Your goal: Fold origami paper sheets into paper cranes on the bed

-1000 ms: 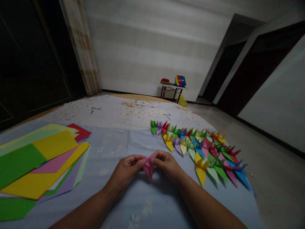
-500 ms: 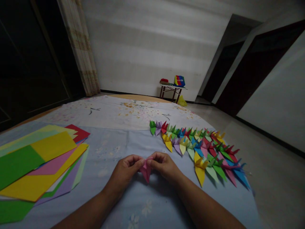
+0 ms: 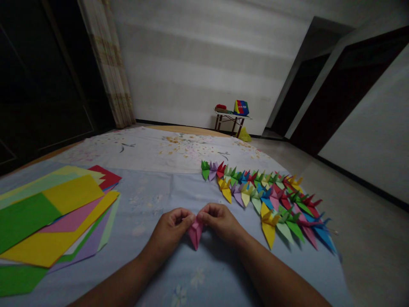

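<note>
between two hands [image 3: 170, 228] [image 3: 223, 222], one pink paper [image 3: 195, 236], folded

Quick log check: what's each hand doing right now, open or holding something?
Left hand: closed, pinching one side of the pink paper.
Right hand: closed, pinching its other side.

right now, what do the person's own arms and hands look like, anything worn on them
The left hand and right hand are ungloved, with no ring showing. The left forearm and right forearm are bare as far as they show: no sleeve, watch, bracelet or marking visible.
</note>
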The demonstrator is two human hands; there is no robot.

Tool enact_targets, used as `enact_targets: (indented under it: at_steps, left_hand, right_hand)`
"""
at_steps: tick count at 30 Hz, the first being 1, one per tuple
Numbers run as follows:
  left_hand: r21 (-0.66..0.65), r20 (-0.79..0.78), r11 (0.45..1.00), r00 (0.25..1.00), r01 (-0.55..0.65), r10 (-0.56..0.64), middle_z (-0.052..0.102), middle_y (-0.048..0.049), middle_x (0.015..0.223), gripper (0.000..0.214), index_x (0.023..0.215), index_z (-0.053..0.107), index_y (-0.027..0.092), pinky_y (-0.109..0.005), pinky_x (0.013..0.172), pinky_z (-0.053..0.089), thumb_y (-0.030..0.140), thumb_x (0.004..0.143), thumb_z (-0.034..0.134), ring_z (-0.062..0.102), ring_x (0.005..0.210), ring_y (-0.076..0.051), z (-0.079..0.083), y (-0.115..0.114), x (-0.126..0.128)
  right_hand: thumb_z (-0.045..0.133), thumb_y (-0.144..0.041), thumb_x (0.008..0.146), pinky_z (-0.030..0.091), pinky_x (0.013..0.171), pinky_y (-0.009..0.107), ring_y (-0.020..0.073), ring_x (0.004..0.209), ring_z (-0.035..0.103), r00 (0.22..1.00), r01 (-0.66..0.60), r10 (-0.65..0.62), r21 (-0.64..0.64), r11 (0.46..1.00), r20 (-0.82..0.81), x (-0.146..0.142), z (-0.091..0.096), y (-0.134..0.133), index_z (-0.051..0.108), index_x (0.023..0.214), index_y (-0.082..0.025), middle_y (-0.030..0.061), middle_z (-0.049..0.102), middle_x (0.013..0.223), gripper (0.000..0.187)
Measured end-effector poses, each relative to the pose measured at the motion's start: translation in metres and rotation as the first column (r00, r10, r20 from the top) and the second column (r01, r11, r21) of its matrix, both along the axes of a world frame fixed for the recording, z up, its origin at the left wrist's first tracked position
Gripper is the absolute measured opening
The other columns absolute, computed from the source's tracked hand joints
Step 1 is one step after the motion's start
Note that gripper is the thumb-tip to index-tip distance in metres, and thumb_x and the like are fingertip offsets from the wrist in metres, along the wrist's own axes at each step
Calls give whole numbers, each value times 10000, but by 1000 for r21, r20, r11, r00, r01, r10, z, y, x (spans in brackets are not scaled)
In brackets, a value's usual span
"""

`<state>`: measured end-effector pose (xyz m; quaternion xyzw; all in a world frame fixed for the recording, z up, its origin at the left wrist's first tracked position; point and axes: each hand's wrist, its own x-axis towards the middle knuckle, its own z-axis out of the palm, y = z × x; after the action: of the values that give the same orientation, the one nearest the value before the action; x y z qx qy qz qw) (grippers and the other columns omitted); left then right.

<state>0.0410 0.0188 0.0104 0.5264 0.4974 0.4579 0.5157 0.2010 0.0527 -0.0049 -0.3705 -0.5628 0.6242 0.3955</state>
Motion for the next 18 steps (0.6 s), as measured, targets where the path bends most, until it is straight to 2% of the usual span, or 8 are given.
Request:
enact_targets:
  at_steps: [6, 12, 18]
  left_hand:
    - [-36, 44, 998, 998, -47, 48, 643, -13, 609, 203, 642, 638, 146, -238, 611, 432, 347, 672, 654, 576, 598, -144, 6, -3, 2]
    - [-133, 191, 991, 982, 16, 10, 703, -53, 694, 270, 739, 680, 128, -264, 656, 471, 391, 681, 669, 622, 647, -170, 1, 1, -1]
    - [-136, 239, 991, 971, 19, 15, 694, -38, 638, 247, 672, 667, 131, -259, 656, 472, 377, 675, 690, 616, 610, -152, -3, 2, -3]
  right_hand:
    - [717, -474, 611, 365, 494, 207, 75, 479, 479, 999, 41, -41, 13, 999, -12, -1, 2, -1, 594, 624, -122, -2, 588, 541, 374]
    - [737, -461, 591, 370, 512, 213, 77, 487, 482, 995, 97, -96, 24, 995, -17, 4, 2, 4, 635, 620, -119, 2, 587, 538, 358]
    - [728, -452, 618, 349, 523, 212, 65, 488, 470, 998, -38, 36, -34, 999, -43, 12, 3, 7, 657, 632, -111, 0, 575, 537, 349]
